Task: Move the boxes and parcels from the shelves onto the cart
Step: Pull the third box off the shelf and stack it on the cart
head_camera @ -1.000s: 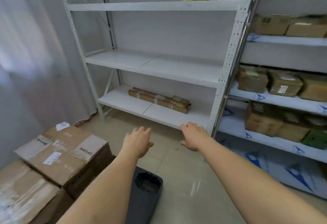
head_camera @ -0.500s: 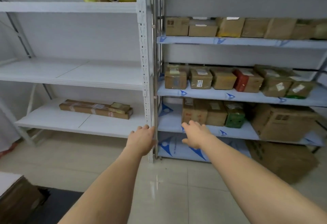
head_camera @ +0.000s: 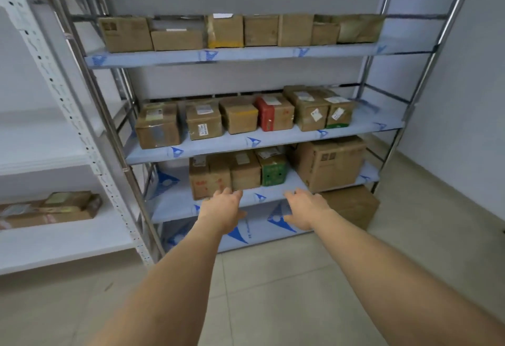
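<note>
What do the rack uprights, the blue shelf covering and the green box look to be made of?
Rack uprights: probably polished or chromed metal tube, with bright streaky reflections. Blue shelf covering: likely thin protective plastic film with a repeated printed logo, slightly glossy. Green box: apparently printed cardboard, matte, with a paper label on top.

Pale floor tiles (head_camera: 262, 291) lie below me at six o'clock. A grey wall (head_camera: 464, 99) stands at two o'clock.

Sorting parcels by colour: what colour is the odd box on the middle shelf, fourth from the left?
Red box, its front face seen clearly in the head view.
</note>
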